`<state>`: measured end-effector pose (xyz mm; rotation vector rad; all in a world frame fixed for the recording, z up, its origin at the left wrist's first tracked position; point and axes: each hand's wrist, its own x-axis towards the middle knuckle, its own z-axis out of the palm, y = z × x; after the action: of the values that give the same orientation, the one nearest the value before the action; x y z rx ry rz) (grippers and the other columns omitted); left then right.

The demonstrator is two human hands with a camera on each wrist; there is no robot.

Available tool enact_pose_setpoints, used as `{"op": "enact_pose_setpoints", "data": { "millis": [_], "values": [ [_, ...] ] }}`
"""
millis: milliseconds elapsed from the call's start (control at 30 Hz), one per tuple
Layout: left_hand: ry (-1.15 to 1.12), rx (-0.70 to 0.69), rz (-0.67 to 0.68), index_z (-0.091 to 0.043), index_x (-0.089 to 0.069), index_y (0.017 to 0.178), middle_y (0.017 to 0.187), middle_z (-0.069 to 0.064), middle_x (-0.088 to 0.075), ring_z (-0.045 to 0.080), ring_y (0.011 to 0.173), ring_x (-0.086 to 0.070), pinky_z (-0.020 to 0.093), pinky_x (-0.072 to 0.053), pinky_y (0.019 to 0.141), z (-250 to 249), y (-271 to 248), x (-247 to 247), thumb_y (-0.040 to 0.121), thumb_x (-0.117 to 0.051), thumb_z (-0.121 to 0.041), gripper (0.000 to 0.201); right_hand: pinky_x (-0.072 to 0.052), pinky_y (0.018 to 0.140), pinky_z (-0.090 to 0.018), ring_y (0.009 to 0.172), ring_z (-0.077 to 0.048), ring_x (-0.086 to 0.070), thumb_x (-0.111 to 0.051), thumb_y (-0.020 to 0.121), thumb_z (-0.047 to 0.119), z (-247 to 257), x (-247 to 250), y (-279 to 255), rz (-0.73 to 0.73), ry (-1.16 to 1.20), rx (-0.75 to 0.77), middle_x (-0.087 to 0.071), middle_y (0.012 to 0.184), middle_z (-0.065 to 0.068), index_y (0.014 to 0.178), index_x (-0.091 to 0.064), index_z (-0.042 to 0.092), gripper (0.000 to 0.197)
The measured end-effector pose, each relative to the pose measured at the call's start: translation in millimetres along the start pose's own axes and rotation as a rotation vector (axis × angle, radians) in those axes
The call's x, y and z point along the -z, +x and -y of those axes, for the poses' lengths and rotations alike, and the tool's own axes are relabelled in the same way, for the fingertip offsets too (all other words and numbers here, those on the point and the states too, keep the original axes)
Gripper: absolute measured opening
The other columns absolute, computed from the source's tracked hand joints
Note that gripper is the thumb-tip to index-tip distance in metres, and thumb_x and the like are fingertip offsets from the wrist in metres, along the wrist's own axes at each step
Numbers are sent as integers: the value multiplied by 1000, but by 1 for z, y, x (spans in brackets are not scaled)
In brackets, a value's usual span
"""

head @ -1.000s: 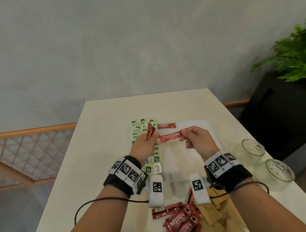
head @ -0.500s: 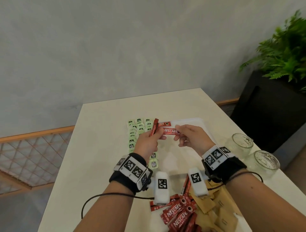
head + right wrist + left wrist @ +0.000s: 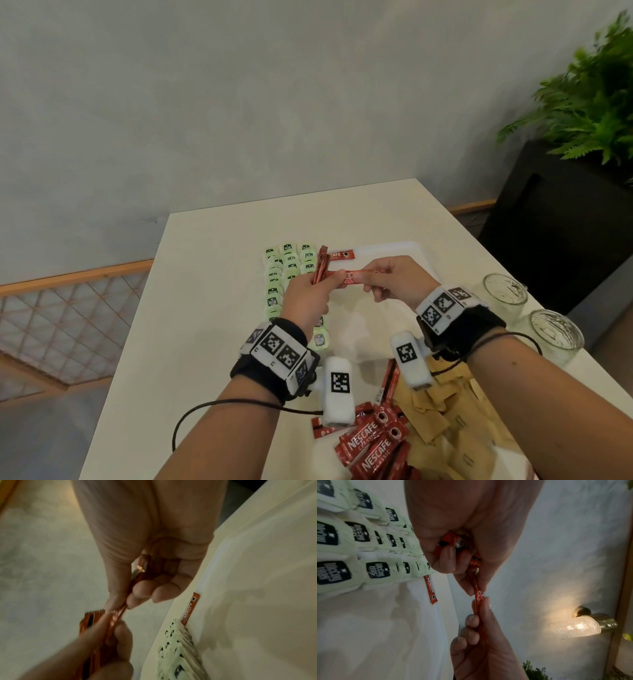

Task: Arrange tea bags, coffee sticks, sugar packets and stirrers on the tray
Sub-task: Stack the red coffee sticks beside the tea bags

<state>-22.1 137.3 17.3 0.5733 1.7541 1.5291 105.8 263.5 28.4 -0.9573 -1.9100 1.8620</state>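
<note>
- Head view is showing both hands raised over the white tray (image 3: pixel 416 255), which is lying on the pale table (image 3: pixel 205 291).
- The left hand (image 3: pixel 306 297) is clutching a bunch of red coffee sticks (image 3: pixel 320 263), whose ends are poking up past its fingers.
- The right hand (image 3: pixel 399 279) is pinching one end of a single coffee stick (image 3: pixel 352 276) between thumb and fingers; the stick's other end is sitting at the left hand's fingertips, so both hands are touching it.
- The left wrist view is showing that stick (image 3: pixel 478 597) running from the left hand (image 3: pixel 471 520) to the right hand (image 3: pixel 481 635).
- One placed coffee stick (image 3: pixel 340 255) is lying flat on the tray by its far edge, just beside the green tea bags (image 3: pixel 287 270).
- The tea bags are sitting in overlapping rows along the tray's left side.
- A loose pile of red sticks (image 3: pixel 368 445) and brown sugar packets (image 3: pixel 435 411) is lying on the table's near end.
- Two empty glasses (image 3: pixel 505 289) are standing to the right.
</note>
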Motion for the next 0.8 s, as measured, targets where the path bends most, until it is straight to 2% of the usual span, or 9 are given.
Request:
{"op": "enact_pose_setpoints", "data": {
  "millis": [67,133,233,333,433,533,633,733,800],
  "values": [
    [-10,14,-12,-9,-75,89,65,1,-44,9,48,-31,23,-30,49,3,4,1,88,-71,-30,21,-51,55,-22,50,-12,-51,-76,80,14,-4,5,4,-25,68,-29,-65,69,-9,96,-71,-4,24],
    [-1,13,-17,-8,-75,89,60,-3,-40,10,48,-31,23,-30,49,4,7,0,88,-71,-29,21,-53,55,-23,50,-12,-55,-76,80,13,-7,8,8,-32,83,-45,-68,70,-10,97,-71,-5,25],
    [-7,15,-19,-8,-75,88,49,-11,-38,9,45,-30,22,-29,47,5,14,-2,89,-71,-27,20,-56,55,-24,50,-13,-61,-75,80,9,-9,10,15,-56,128,-62,-70,69,-11,91,-69,-4,18],
    [13,20,-15,-8,-74,89,45,-15,-41,7,46,-32,19,-31,46,1,20,0,91,-69,-24,16,-58,57,-26,57,-16,-68,-68,85,5,-9,12,24,-24,170,-78,-72,73,-15,90,-67,-3,9],
    [83,37,-33,-15,-67,88,59,-9,-45,8,52,-38,19,-38,50,-5,30,11,96,-60,-24,14,-61,61,-29,64,-19,-72,-59,92,2,-12,18,39,-21,180,-102,-72,81,-19,95,-65,-5,9],
    [50,93,-110,-12,-59,99,83,1,-52,10,57,-39,22,-38,52,-12,46,27,98,-52,-24,15,-59,57,-27,61,-18,-70,-57,94,2,-24,29,64,-144,74,-141,-71,81,-16,102,-66,-7,15],
    [-74,148,-166,-9,-58,109,85,1,-56,9,54,-38,19,-34,44,-18,56,39,99,-47,-16,16,-60,54,-29,60,-19,-63,-64,90,4,-39,34,91,-275,-66,-238,-67,74,-11,100,-69,-4,14],
    [-47,119,-145,-9,-60,113,87,1,-57,8,59,-40,20,-36,48,-16,58,44,101,-42,-11,22,-60,55,-31,54,-21,-58,-69,87,5,-46,28,110,-313,-118,-318,-65,69,-12,93,-70,-2,10],
    [-25,105,-131,-10,-62,112,87,1,-59,8,58,-40,21,-37,51,-13,58,44,101,-42,-10,23,-60,62,-36,54,-23,-57,-70,86,5,-47,21,119,-317,-128,-340,-64,69,-15,91,-69,-3,9]
  ]
}}
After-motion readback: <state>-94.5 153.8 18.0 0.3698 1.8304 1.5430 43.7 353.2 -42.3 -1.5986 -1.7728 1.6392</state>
